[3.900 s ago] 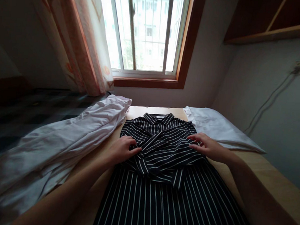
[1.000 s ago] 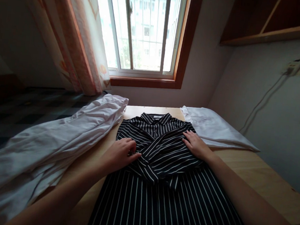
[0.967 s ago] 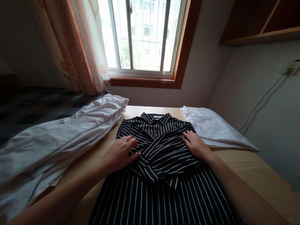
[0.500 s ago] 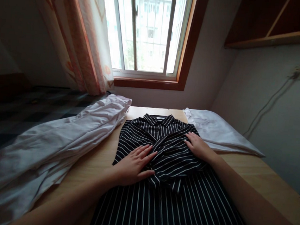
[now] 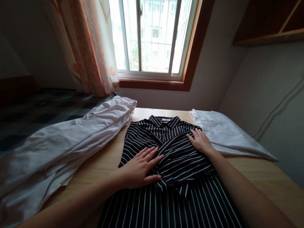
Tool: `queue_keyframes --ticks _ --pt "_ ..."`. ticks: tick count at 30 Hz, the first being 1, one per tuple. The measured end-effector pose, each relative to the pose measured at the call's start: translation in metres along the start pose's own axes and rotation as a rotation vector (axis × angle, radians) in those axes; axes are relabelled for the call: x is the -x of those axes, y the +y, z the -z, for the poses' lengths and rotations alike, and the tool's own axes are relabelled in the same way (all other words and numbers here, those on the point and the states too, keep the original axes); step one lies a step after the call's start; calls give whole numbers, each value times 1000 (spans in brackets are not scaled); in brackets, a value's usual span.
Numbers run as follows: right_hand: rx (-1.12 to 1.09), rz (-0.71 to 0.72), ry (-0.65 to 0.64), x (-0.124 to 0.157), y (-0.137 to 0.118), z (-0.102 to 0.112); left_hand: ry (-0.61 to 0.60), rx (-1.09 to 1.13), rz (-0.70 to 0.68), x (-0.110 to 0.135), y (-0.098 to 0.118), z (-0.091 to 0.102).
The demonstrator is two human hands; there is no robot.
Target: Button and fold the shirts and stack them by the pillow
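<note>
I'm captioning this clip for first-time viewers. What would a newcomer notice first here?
The black shirt with white stripes in the middle of the wooden table draws the eye first, with the left hand and the right hand pressed flat on its crossed sleeves. Behind it, the bright window stands out in the dim room. White cloth is heaped to the shirt's left, and a flatter white piece lies to its right.
</note>
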State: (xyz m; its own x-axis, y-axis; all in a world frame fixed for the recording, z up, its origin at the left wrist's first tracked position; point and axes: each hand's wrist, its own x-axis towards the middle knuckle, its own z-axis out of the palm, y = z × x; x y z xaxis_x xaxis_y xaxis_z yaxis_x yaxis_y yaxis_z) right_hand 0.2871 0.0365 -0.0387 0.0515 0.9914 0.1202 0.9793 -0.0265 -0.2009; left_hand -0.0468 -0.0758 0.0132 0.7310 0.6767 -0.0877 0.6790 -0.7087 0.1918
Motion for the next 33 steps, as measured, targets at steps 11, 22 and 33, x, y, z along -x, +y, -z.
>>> queue_keyframes --ticks 11,22,33 --pt "-42 -47 -18 -5 10 4 -10 -33 -2 -1 -1 0" --pt "-154 413 -5 54 -62 54 -2 -48 -12 -1 -1 -1" --pt "-135 459 -117 110 -94 22 33 -68 -30 -2 -4 -4"
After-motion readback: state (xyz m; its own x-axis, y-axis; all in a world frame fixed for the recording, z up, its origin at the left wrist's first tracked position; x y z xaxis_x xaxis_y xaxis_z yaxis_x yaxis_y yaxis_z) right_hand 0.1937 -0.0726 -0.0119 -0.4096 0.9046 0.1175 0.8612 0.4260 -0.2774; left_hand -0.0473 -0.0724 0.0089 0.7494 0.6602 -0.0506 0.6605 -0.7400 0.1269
